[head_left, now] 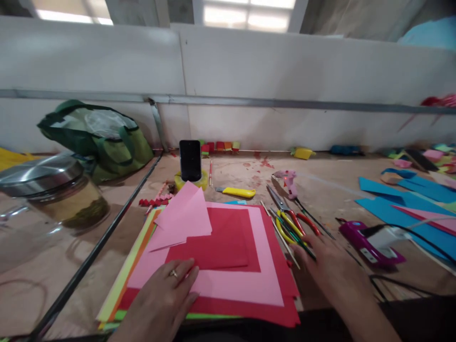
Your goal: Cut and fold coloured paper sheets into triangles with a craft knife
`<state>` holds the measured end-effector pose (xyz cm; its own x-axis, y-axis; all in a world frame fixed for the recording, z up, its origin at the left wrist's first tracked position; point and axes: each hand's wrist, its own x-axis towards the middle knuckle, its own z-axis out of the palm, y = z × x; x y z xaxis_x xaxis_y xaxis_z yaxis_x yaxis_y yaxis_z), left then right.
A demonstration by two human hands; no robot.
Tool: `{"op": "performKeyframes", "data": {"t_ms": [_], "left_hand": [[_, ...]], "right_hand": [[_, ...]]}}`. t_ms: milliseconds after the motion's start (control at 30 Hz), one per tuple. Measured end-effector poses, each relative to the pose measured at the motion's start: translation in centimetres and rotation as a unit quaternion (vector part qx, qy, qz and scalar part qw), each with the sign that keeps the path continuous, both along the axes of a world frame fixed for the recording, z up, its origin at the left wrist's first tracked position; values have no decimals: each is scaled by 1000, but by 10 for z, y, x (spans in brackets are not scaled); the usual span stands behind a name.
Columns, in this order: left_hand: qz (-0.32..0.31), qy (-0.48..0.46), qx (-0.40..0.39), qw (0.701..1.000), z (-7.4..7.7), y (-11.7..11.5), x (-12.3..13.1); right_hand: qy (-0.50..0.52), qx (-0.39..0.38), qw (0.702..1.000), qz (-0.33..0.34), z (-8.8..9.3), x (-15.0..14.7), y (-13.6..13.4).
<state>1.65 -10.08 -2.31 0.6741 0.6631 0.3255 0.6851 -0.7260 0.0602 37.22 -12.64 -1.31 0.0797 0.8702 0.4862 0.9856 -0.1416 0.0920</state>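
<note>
My left hand (pixel 167 289), with a ring on one finger, lies with fingers stretched over a stack of coloured paper. On top of the stack are a dark red sheet (pixel 213 254), a larger pink sheet (pixel 242 287) and loose pink pieces (pixel 188 213). My right hand (pixel 327 261), blurred, is at the handles of several tools right of the stack. Scissors with red handles (pixel 295 219) lie there beside a yellow-handled tool (pixel 284 230) and a dark green-handled one (pixel 297 241). Whether my right fingers grip any of these cannot be made out.
A yellow utility knife (pixel 237 192), a phone (pixel 190 160) propped on a tape roll (pixel 201 183), and a pink glue gun (pixel 289 183) are behind. A purple power strip (pixel 370 244) with cables and blue paper (pixel 409 228) lie right; a glass jar (pixel 67 199) and green bag (pixel 117 152) stand left.
</note>
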Motion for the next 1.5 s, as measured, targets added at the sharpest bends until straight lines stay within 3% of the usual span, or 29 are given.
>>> {"op": "performKeyframes", "data": {"t_ms": [133, 233, 367, 500, 633, 767, 1033, 1167, 1500], "left_hand": [[10, 2, 5, 1000, -6, -11, -3], [23, 3, -24, 999, -3, -17, -2], [12, -4, -67, 998, 22, -13, 14], [20, -4, -84, 996, 42, 11, 47], [54, 42, -112, 991, 36, 38, 71], [69, 26, -177, 981, 28, 49, 72], [68, -49, -256, 963, 33, 44, 73], [92, -26, -256, 962, 33, 46, 73], [81, 4, -264, 961, 34, 49, 71]], "right_hand": [[28, -19, 999, -15, -19, 13, 1], [97, -47, 994, -23, -19, 19, -1], [182, -22, 983, -10, -8, 32, -17], [243, 27, 969, 33, -1, 30, -41], [280, 24, 956, 81, -5, 21, -53], [265, 26, 958, 109, -11, 22, -51], [272, 4, 946, 178, -11, 12, -31], [288, -36, 940, 182, -15, 9, -26], [321, -55, 931, 166, -11, 2, -26]]}}
